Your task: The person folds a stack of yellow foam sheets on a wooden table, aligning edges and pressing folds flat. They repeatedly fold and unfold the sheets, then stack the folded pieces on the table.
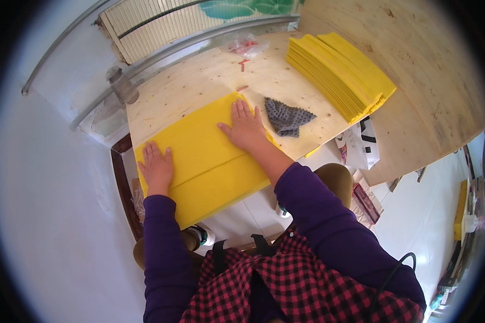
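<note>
A yellow sheet (207,137), which looks like fabric or soft film, lies on the wooden tabletop with its near part hanging over the front edge. A crease or fold line runs across it from left to right. On its left edge my left hand (157,168) rests flat, fingers stretched out. My right hand (245,126) is pressed flat near the sheet's far right corner, thumb apart from the fingers. Neither hand grips anything. Just right of my right hand is a crumpled grey textured cloth (286,117) with zigzag edges.
A tall stack of folded yellow sheets (342,72) stands at the table's far right. Clear plastic (248,47) lies at the back, and a jar (122,86) stands at the left corner. A white bag (360,144) hangs below the right edge. A wooden panel (415,70) borders the right.
</note>
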The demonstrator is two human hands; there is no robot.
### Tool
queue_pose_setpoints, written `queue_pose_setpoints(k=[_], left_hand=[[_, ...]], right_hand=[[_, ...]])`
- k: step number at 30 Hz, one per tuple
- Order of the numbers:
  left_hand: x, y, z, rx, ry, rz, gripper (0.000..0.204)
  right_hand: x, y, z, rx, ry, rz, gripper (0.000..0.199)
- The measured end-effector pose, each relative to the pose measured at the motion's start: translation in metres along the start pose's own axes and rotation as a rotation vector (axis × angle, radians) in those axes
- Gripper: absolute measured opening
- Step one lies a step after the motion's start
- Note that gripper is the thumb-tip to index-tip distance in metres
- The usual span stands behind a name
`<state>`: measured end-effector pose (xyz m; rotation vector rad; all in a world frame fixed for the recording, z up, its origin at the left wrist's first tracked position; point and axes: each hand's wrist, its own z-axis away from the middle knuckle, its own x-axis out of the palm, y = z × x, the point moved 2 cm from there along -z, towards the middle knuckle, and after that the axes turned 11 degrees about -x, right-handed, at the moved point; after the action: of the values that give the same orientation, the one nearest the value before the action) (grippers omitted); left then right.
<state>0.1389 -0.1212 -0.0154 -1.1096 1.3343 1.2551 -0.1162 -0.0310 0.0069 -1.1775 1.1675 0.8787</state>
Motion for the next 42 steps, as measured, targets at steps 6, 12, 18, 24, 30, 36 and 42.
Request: queue_pose_setpoints(k=[6, 12, 18, 24, 30, 36, 42], left_hand=[[0.000, -0.052, 0.004, -0.101, 0.002, 0.034, 0.068], [0.015, -0.090, 0.000, 0.009, -0.009, 0.405, 0.066], [0.025, -0.098, -0.006, 0.107, -0.013, 0.798, 0.066], [0.014, -0.102, -0.002, 0.048, 0.008, 0.729, 0.069], [0.008, -0.102, -0.003, 0.034, 0.009, 0.747, 0.070], [0.005, -0.103, -0.002, 0.028, -0.014, 0.739, 0.071], [-0.009, -0.103, -0.005, -0.094, -0.167, 0.738, 0.077]], right_hand=[[0.005, 0.001, -0.003, -0.014, 0.007, 0.076, 0.082], [-0.001, -0.012, -0.011, -0.118, 0.027, 0.145, 0.072], [-0.003, -0.054, -0.054, -0.464, -0.002, -0.048, 0.038], [-0.010, -0.081, -0.090, -0.497, -0.249, -0.173, 0.035], [-0.021, -0.108, -0.109, -0.559, -0.499, -0.151, 0.038], [-0.025, -0.136, -0.115, -0.608, -0.662, 0.080, 0.039], [-0.035, -0.149, -0.105, -0.617, -0.739, 0.034, 0.038]])
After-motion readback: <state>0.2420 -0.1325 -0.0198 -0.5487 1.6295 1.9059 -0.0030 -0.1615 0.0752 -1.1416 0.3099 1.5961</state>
